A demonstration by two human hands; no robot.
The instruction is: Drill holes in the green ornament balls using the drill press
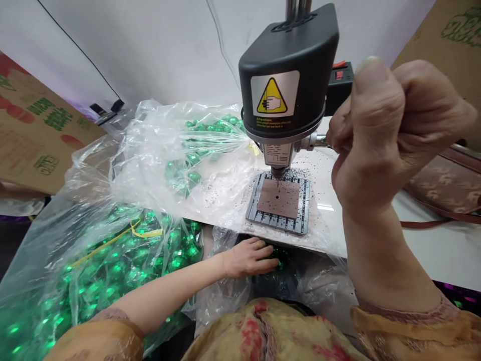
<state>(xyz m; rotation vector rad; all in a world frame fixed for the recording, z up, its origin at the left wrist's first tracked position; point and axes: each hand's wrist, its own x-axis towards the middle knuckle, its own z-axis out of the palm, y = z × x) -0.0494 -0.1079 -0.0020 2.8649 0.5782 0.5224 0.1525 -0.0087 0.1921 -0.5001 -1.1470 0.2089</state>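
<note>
My right hand (387, 125) is closed around the feed handle of a small black drill press (289, 75); its fist hides most of the lever. Below the chuck (278, 172), a thin bit points down at a brown board (278, 198) with a dark hole in it. The board lies on a slotted grey base plate (252, 213) sprinkled with dark chips. My left hand (252, 258) is under the table's front edge, fingers stretched out over dark plastic with shiny green pieces (281, 258) inside. The tips of those fingers are partly hard to make out.
A clear plastic bag of shiny green balls (131, 271) fills the left, with another clear bag (191, 155) on the white table (326, 220). Cardboard boxes stand at left (41, 125) and right (443, 45). At right lies a patterned brown bag (451, 180) with a strap.
</note>
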